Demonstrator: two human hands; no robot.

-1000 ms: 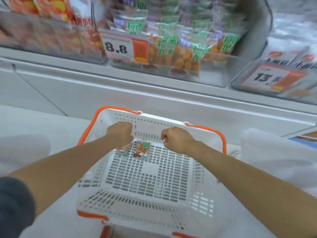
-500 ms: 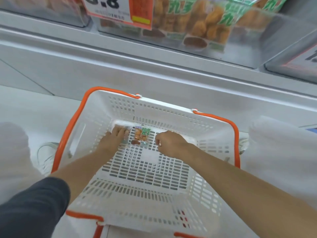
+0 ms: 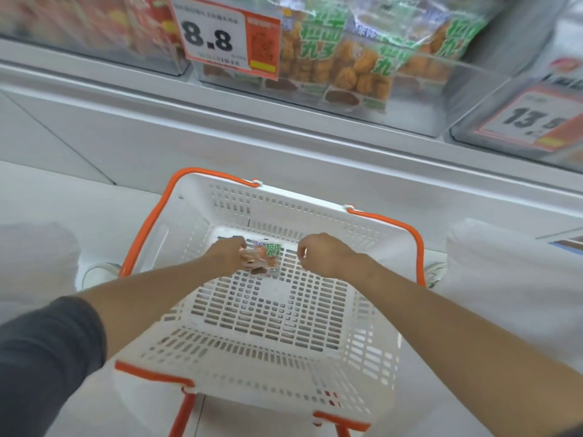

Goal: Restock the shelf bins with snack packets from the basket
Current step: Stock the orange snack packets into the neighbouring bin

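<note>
Left hand (image 3: 228,255) is curled round the left edge of a snack packet (image 3: 268,258) at the far floor of the white basket (image 3: 284,367), right hand (image 3: 326,255) is held fisted and empty just beside it, matching packets (image 3: 356,67) are stacked in the shelf bin (image 3: 419,115) above.

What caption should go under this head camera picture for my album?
Left hand grips a snack packet in the white basket, right hand curled beside it.

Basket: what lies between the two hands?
A snack packet, its edge in the left hand, then bare basket floor before the right hand; head view.
</note>
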